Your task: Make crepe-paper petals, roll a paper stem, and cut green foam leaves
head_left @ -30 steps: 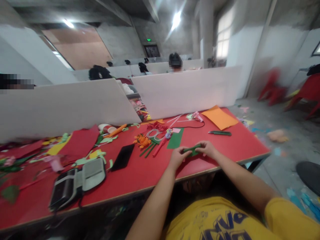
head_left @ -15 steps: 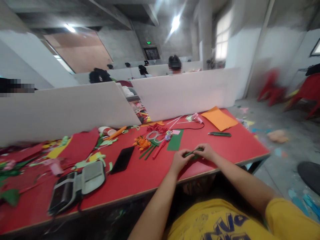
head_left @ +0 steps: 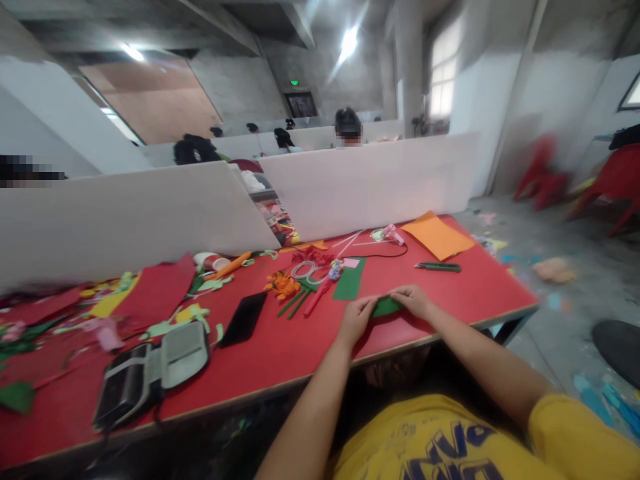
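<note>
Near the front edge of the red table [head_left: 295, 353], a green sheet, perhaps felt or paper [head_left: 386, 307], spans the space between my hands. My left hand [head_left: 357, 317] is closed on its left end, and my right hand [head_left: 414, 300] pinches the upper right side. Just beyond lies a second green sheet [head_left: 349, 283] with a small pink piece [head_left: 351, 263] on it. Left of that are a red stick [head_left: 316, 301], dark green strips [head_left: 295, 303], a coil of pale wire or cord [head_left: 302, 269] and an orange crafted piece [head_left: 283, 285].
A green utility knife [head_left: 438, 267], an orange sheet [head_left: 437, 236] and a pink glue gun [head_left: 393, 234] lie at the right back. Leftward are a black phone-like slab [head_left: 244, 320], an unzipped case [head_left: 185, 355] and scattered scraps. White partitions [head_left: 370, 187] stand behind; other people sit beyond.
The green sheet, seen as a narrow roll or fold between my fingers before, now shows a wider flat face. My hands stay in nearly the same place.
</note>
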